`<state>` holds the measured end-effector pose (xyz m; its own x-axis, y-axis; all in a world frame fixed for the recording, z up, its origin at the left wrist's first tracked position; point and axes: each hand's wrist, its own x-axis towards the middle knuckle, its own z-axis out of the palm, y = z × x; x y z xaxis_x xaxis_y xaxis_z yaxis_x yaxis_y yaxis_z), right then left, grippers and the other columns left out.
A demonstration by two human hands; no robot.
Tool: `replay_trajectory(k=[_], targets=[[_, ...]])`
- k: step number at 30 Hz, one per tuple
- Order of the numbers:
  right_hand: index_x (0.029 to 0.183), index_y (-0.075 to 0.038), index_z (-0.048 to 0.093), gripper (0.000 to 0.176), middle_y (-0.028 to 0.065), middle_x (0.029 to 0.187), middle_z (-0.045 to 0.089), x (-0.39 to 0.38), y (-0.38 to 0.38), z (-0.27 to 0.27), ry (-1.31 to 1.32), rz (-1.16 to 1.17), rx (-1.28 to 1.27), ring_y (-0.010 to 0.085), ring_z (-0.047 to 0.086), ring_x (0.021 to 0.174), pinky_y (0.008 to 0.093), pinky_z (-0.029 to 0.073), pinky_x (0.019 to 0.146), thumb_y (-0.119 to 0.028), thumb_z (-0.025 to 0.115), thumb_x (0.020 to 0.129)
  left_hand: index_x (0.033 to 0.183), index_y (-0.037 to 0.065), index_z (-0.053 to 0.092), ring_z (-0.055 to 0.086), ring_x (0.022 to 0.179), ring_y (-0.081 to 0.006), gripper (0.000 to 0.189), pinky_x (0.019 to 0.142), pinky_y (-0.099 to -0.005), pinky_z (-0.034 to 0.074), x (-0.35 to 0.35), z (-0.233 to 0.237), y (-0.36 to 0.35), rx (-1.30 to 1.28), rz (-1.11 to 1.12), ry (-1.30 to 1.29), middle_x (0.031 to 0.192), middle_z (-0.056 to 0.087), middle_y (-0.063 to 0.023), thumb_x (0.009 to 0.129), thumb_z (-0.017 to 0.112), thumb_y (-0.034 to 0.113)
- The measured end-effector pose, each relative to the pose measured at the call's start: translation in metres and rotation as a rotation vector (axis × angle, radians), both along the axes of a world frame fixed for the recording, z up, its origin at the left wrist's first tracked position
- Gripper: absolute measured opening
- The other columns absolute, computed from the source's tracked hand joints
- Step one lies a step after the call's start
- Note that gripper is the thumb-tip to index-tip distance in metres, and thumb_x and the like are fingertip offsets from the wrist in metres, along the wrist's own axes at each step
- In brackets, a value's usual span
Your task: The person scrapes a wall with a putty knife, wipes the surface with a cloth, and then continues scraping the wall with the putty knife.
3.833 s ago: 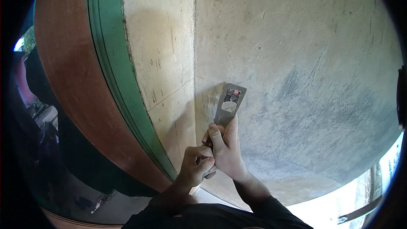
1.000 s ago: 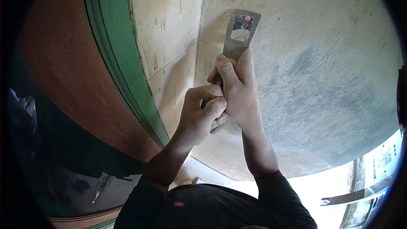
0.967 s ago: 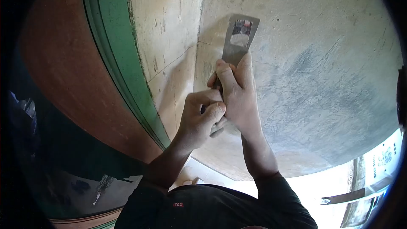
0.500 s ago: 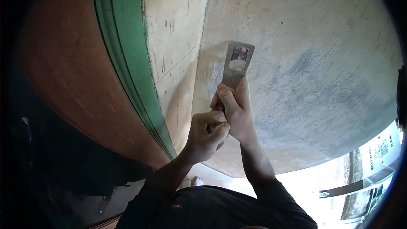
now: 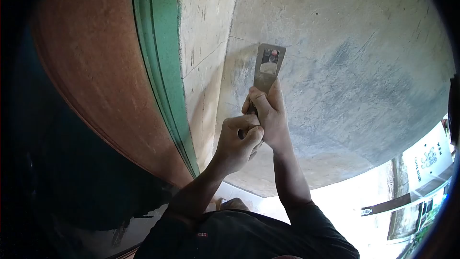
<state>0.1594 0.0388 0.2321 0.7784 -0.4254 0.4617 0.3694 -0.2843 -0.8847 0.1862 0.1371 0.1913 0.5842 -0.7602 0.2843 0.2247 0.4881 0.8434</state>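
Observation:
A putty knife with a wide, shiny metal blade points up along the grey wall. Its blade lies over a rough patch close to the wall's inner corner. My right hand is closed round the upper handle, thumb up near the blade's base. Just below it, my left hand is curled shut around the lower handle, which is mostly hidden by the fingers. Both hands look dusty and sit against each other.
On the left runs a green frame beside a brown-red panel. A cracked, pale wall strip meets the grey wall at the corner. At lower right hangs a white printed sign in bright light.
My view has shifted, so the green frame appears farther right. Both hands and the putty knife sit slightly higher in view, with the grip unchanged.

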Motion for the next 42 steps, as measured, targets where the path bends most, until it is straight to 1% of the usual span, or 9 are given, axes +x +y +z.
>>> replay_trajectory(k=[2, 7, 10, 17, 23, 25, 30, 33, 42], targets=[[0.118, 0.005, 0.034, 0.033, 0.0105, 0.079, 0.051, 0.007, -0.015, 0.001, -0.077, -0.081, -0.496, 0.0138, 0.056, 0.066, 0.0267, 0.047, 0.059, -0.009, 0.047, 0.091, 0.061, 0.007, 0.044, 0.033, 0.039, -0.0014, 0.025, 0.033, -0.0186, 0.025, 0.005, 0.021, -0.002, -0.043, -0.008, 0.011, 0.051, 0.04, 0.0046, 0.086, 0.048, 0.004], [0.108, 0.005, 0.035, 0.025, 0.011, 0.081, 0.052, 0.007, -0.008, 0.008, -0.054, -0.096, -0.454, 0.0137, 0.056, 0.065, 0.0279, 0.047, 0.06, -0.009, 0.046, 0.092, 0.061, 0.007, 0.044, 0.033, 0.038, -0.0013, 0.024, 0.033, -0.0189, 0.024, 0.005, 0.024, 0.002, -0.047, 0.011, 0.031, 0.051, 0.042, 0.0028, 0.085, 0.046, 0.003], [0.111, 0.002, 0.042, 0.022, 0.0061, 0.081, 0.05, -0.001, 0.006, -0.007, 0.015, 0.006, 0.137, 0.0082, 0.05, 0.06, 0.0224, 0.043, 0.052, -0.008, 0.046, 0.092, 0.06, 0.007, 0.043, 0.032, 0.038, -0.002, 0.025, 0.034, -0.0196, 0.023, -0.003, 0.003, 0.004, -0.004, 0.005, 0.045, 0.049, 0.04, 0.0035, 0.084, 0.046, 0.002], [0.098, 0.001, 0.046, 0.012, 0.0045, 0.08, 0.049, 0.011, -0.009, 0.014, -0.071, -0.065, -0.367, 0.0091, 0.051, 0.065, 0.024, 0.044, 0.055, -0.009, 0.047, 0.092, 0.059, 0.008, 0.04, 0.031, 0.038, -0.0015, 0.027, 0.034, -0.0193, 0.023, 0.008, 0.025, -0.006, -0.136, 0.005, 0.022, 0.049, 0.037, 0.0046, 0.085, 0.045, 0.002], [0.104, 0.004, 0.047, 0.017, 0.0081, 0.085, 0.046, -0.001, 0.001, -0.001, 0.043, 0.003, 0.132, 0.0106, 0.052, 0.066, 0.0243, 0.044, 0.054, -0.005, 0.046, 0.09, 0.059, 0.006, 0.045, 0.035, 0.039, -0.0029, 0.023, 0.035, -0.0201, 0.026, 0.004, -0.003, -0.002, -0.039, 0.03, -0.13, 0.05, 0.04, 0.0036, 0.082, 0.048, 0.001], [0.109, 0.002, 0.036, 0.023, 0.0079, 0.079, 0.052, 0.013, -0.013, 0.009, -0.154, -0.17, -0.579, 0.0129, 0.055, 0.066, 0.0268, 0.046, 0.056, -0.009, 0.045, 0.091, 0.058, 0.006, 0.044, 0.034, 0.039, -0.0026, 0.024, 0.035, -0.0202, 0.025, 0.014, 0.023, -0.005, -0.058, 0.054, -0.126, 0.05, 0.04, 0.0032, 0.082, 0.047, 0.001], [0.106, 0.001, 0.037, 0.019, 0.0083, 0.075, 0.052, 0.02, -0.014, 0.019, -0.102, -0.084, -0.394, 0.0136, 0.056, 0.066, 0.0285, 0.046, 0.059, -0.009, 0.044, 0.091, 0.058, 0.007, 0.042, 0.033, 0.04, -0.0014, 0.026, 0.034, -0.0193, 0.024, 0.018, 0.029, -0.007, -0.105, 0.043, -0.108, 0.05, 0.039, 0.0035, 0.083, 0.047, 0.002], [0.109, -0.001, 0.035, 0.022, 0.0098, 0.074, 0.053, 0.001, 0.004, 0.002, -0.033, -0.043, 0.075, 0.0144, 0.056, 0.061, 0.0283, 0.046, 0.055, -0.012, 0.046, 0.093, 0.058, 0.006, 0.043, 0.034, 0.04, -0.0013, 0.025, 0.034, -0.0191, 0.024, 0.012, 0.021, 0.003, 0.008, 0.004, -0.093, 0.051, 0.039, 0.0038, 0.083, 0.047, 0.003], [0.1, 0.008, 0.052, 0.017, 0.0094, 0.094, 0.04, 0.016, -0.004, 0.036, -0.178, -0.148, -0.299, 0.0131, 0.055, 0.072, 0.025, 0.048, 0.056, -0.006, 0.051, 0.09, 0.057, 0.007, 0.043, 0.033, 0.039, -0.0016, 0.027, 0.033, -0.02, 0.025, 0.024, 0.056, 0.001, -0.022, 0.012, -0.161, 0.048, 0.039, 0.0037, 0.083, 0.047, 0.003]])
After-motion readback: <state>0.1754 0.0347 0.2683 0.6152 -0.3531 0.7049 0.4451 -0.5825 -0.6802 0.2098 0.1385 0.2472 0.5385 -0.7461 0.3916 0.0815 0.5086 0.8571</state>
